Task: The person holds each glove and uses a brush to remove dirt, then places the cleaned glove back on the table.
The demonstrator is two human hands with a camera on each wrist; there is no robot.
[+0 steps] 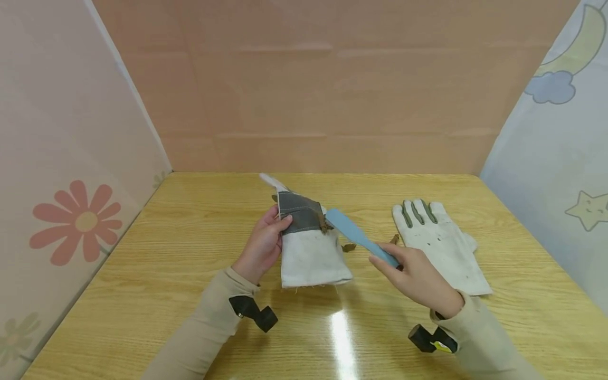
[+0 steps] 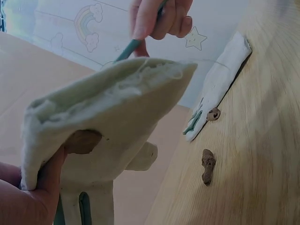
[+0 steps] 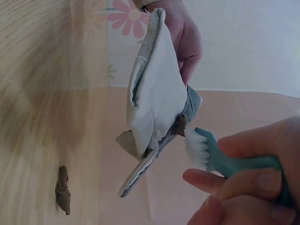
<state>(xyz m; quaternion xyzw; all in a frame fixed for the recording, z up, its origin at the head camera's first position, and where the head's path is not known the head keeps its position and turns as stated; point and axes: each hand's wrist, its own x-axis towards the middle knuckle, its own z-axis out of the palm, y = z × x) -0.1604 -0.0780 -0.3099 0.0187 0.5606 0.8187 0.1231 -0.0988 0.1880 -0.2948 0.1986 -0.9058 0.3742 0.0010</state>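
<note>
My left hand grips a white work glove with a dark grey band by its left edge, holding it raised with the cuff toward me. In the right wrist view, the fingers of my right hand curl round the handle of a blue brush with white bristles. Those bristles are right at a brown, mud-like clump on the glove's side. Another brown patch sticks to the glove near my left fingers in the left wrist view.
A second white glove with green strips between its fingers lies on the wooden table at the right, dotted with dark specks. Brown clumps lie on the tabletop between the gloves. An orange-brown backdrop stands behind.
</note>
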